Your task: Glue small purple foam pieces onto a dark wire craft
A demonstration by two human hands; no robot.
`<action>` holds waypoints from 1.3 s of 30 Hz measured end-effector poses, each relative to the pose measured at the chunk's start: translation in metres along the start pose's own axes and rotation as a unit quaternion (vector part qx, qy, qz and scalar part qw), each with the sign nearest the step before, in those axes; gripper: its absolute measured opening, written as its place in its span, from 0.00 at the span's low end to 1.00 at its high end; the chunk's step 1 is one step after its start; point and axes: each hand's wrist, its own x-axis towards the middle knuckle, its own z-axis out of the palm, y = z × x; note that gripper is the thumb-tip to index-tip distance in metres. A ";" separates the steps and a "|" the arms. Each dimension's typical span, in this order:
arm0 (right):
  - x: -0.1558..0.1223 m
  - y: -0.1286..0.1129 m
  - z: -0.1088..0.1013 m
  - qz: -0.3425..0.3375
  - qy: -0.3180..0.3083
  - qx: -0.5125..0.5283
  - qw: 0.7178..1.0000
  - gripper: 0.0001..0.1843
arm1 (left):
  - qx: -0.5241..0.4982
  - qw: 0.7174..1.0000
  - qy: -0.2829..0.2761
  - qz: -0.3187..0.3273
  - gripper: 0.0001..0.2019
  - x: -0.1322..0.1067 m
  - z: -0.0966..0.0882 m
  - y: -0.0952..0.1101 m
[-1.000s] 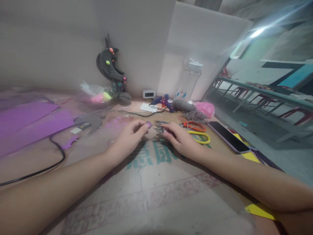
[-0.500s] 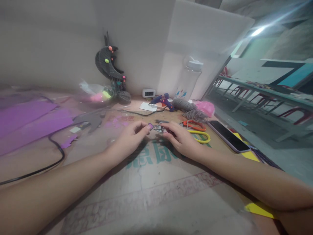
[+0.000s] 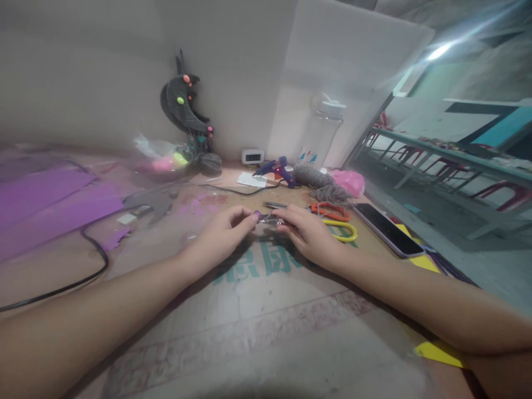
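Just above the middle of the table, my left hand [image 3: 235, 227] pinches a small purple piece [image 3: 257, 214] between thumb and fingertips. Facing it, my right hand [image 3: 303, 228] is closed round small metal scissors, most of which my fingers hide. Their narrow blades [image 3: 267, 218] point left and reach the purple piece. Behind my right hand lies an orange-handled tool [image 3: 332, 210] with a grey pointed end. A yellow handle loop [image 3: 343, 230] shows beside the same hand; the rest of it is hidden.
A blue glue gun [image 3: 276, 170], grey yarn [image 3: 311, 180], a clear bottle [image 3: 320, 136] and a small clock [image 3: 252, 157] stand at the back. Purple sheets [image 3: 50, 205] and a black cable [image 3: 97, 266] lie left. A phone [image 3: 388, 230] rests right. A dark crescent ornament [image 3: 177, 102] hangs behind.
The scissor blades look closer together than before, and the purple piece has turned slightly. Both hands stay almost in place. The whole view has shifted a little.
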 end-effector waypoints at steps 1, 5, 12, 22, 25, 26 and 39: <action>0.000 0.000 0.000 0.000 0.001 0.002 1.000 0.15 | -0.001 1.000 -0.002 -0.001 0.13 0.000 0.000 0.000; 0.000 -0.001 -0.001 0.003 0.000 0.003 1.000 0.15 | -0.001 1.000 -0.007 0.001 0.13 0.000 0.000 0.001; 0.001 0.000 0.000 0.003 0.006 0.002 1.000 0.14 | -0.006 1.000 -0.014 -0.002 0.13 0.000 -0.001 0.000; -0.001 -0.001 -0.001 0.016 -0.008 0.008 1.000 0.15 | -0.012 1.000 -0.011 0.001 0.13 0.000 0.000 0.001; -0.002 -0.002 -0.001 0.026 0.016 0.027 0.999 0.16 | -0.017 1.000 -0.002 -0.001 0.13 0.000 0.000 0.001; -0.003 -0.002 0.000 0.031 0.036 0.033 0.998 0.16 | -0.019 1.000 0.000 -0.002 0.13 0.000 0.000 0.002; -0.012 -0.025 -0.009 -0.157 -0.067 0.020 0.985 0.19 | -0.032 0.999 0.036 0.000 0.10 0.002 0.000 -0.004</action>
